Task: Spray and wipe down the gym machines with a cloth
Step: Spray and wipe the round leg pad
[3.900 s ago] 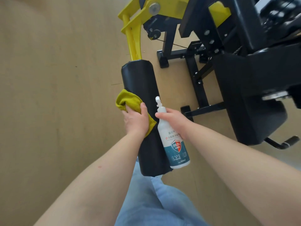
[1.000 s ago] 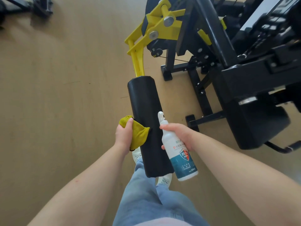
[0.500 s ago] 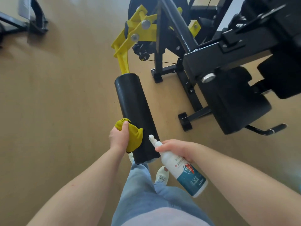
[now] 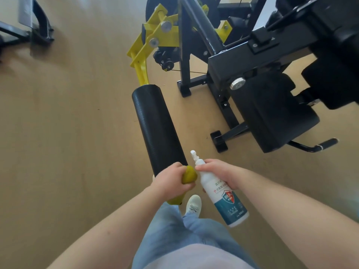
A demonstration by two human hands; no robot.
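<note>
A black padded roller [image 4: 157, 125] hangs from a yellow lever arm [image 4: 149, 45] of the gym machine. My left hand [image 4: 169, 181] grips a bunched yellow-green cloth [image 4: 189, 176] at the roller's near end, covering that end. My right hand [image 4: 219, 173] holds a white spray bottle [image 4: 223, 195] with a teal label by its neck, nozzle pointing up and left, just right of the cloth.
The machine's black frame and seat pad [image 4: 272, 113] stand to the right, with a floor foot [image 4: 218, 141] and a handle [image 4: 320, 145]. Another machine's base [image 4: 33, 26] is at the top left. Wooden floor [image 4: 68, 133] lies to the left. My legs and shoe [image 4: 193, 205] are below.
My left hand slid the cloth down the roller to its near end. The bottle moved closer to the cloth, and the view shifted back from the machine.
</note>
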